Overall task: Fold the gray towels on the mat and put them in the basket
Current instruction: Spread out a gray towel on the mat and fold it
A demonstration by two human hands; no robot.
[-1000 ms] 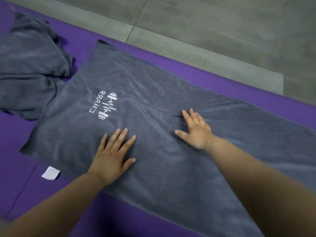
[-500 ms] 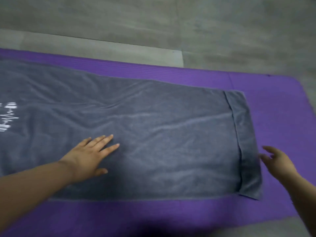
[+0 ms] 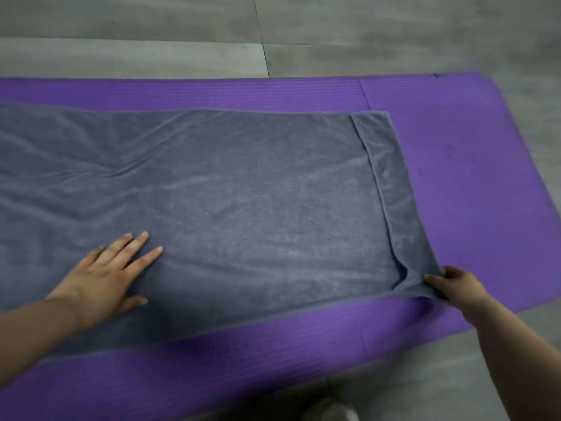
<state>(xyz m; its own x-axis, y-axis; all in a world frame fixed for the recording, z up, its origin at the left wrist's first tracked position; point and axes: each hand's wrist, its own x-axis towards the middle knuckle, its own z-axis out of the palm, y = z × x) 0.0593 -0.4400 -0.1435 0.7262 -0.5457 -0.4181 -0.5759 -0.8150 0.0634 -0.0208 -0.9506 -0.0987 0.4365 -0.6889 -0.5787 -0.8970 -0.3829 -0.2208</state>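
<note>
A long gray towel (image 3: 243, 202) lies spread flat along the purple mat (image 3: 473, 183). Its right end is doubled back in a narrow flap (image 3: 391, 183). My left hand (image 3: 109, 275) presses flat on the towel near its front edge, fingers straight and spread. My right hand (image 3: 455, 287) pinches the near right corner of the folded flap, which is lifted slightly off the mat. The towel's left part runs out of view. No basket is in view.
Gray tiled floor (image 3: 334, 31) surrounds the mat beyond its far edge and at the right and front. A pale shoe tip (image 3: 331, 411) shows at the bottom edge. Bare purple mat lies to the right of the towel.
My view has swung right along the towel. My right hand moved from the towel's middle to its right end and took hold of the near corner. My left hand stays flat on the towel.
</note>
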